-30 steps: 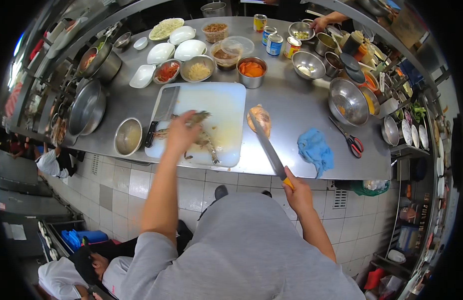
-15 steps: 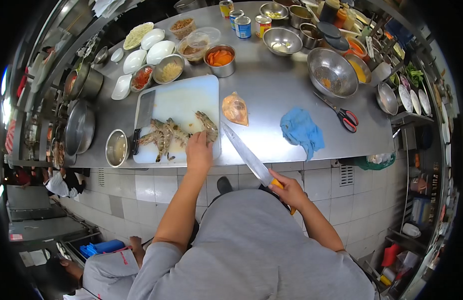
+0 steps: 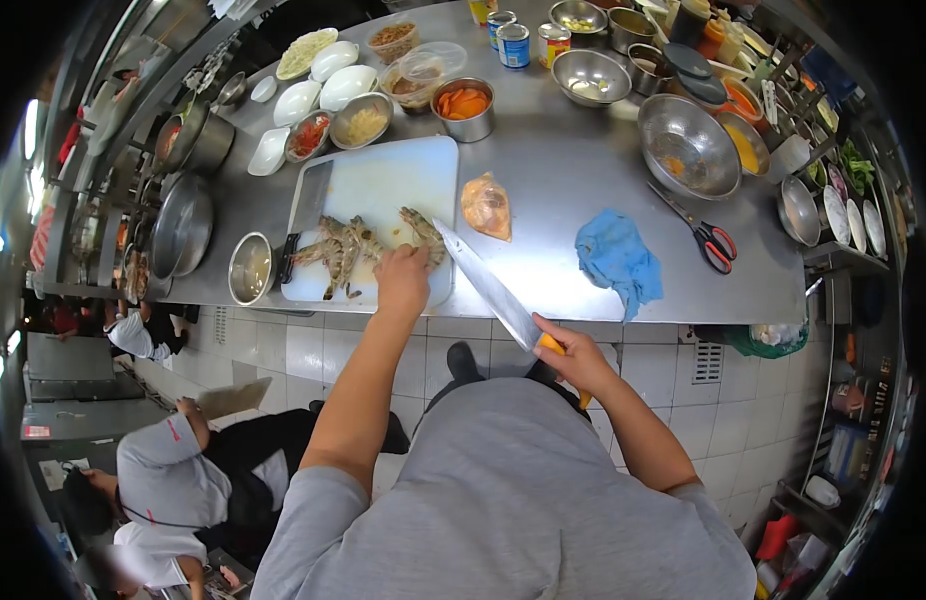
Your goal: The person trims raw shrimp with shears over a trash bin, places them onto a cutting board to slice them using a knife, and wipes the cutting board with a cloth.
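Observation:
My left hand (image 3: 403,280) is at the front right of the white cutting board (image 3: 403,170), its fingers closed on a prawn (image 3: 421,232). More prawns (image 3: 340,255) lie in a pile to its left. In my right hand (image 3: 575,360) is a large knife (image 3: 488,292) with a yellow handle, its blade slanting up to the left with the tip by the board's right edge. A cleaver (image 3: 306,205) with a dark handle lies along the board's left side. Behind the blade sits a bagged orange-brown item (image 3: 486,207).
A blue cloth (image 3: 619,262) and scissors (image 3: 705,235) lie to the right. Near the board stand a metal bowl (image 3: 253,269) and a pot of sliced carrots (image 3: 465,108). A colander (image 3: 689,148) is at the right. Other people (image 3: 173,470) are behind me at lower left.
My left hand has moved from the pile to the prawn at the board's right side. The knife in my right hand has shifted left and down, away from the bagged item. The view has turned.

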### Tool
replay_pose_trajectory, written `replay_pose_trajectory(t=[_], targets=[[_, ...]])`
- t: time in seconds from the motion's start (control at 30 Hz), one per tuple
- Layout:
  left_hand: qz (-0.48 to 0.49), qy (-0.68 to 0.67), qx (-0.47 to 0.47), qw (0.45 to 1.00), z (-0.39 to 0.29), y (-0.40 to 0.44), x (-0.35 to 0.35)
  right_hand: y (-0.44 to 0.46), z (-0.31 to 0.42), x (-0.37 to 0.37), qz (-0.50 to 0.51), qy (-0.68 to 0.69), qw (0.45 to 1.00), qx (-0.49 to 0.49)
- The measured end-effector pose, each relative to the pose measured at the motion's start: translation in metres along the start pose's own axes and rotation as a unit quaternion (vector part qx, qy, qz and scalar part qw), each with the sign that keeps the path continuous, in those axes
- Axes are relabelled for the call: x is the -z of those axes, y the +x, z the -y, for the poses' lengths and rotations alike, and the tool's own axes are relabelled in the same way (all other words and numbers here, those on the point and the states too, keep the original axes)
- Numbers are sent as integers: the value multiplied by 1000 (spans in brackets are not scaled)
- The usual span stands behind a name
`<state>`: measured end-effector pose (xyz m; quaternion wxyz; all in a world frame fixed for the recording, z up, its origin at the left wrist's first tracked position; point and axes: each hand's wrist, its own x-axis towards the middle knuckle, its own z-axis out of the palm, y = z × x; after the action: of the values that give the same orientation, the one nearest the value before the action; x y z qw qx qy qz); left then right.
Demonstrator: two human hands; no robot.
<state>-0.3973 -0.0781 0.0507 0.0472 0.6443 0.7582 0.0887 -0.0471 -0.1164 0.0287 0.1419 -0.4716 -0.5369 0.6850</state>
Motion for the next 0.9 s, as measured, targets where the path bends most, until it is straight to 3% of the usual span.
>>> replay_pose_trajectory(t=[0.37, 0.57, 0.67, 0.8, 0.9], targets=[[-36, -67, -24, 997, -1, 8, -18, 0, 0, -3, 22, -71, 997, -23], [-10, -81, -32, 996, -3, 6, -12, 13, -7, 3, -11, -146, 987, 70], [-21, -80, -26, 996, -2, 8, -14, 0, 0, 3, 21, -181, 983, 6], [-39, -79, -25, 996, 1, 5, -20, -6, -2, 10, 14, -138, 989, 56], [-12, -44, -32, 998, 2, 8, -16, 8, 17, 19, 37, -117, 992, -16]])
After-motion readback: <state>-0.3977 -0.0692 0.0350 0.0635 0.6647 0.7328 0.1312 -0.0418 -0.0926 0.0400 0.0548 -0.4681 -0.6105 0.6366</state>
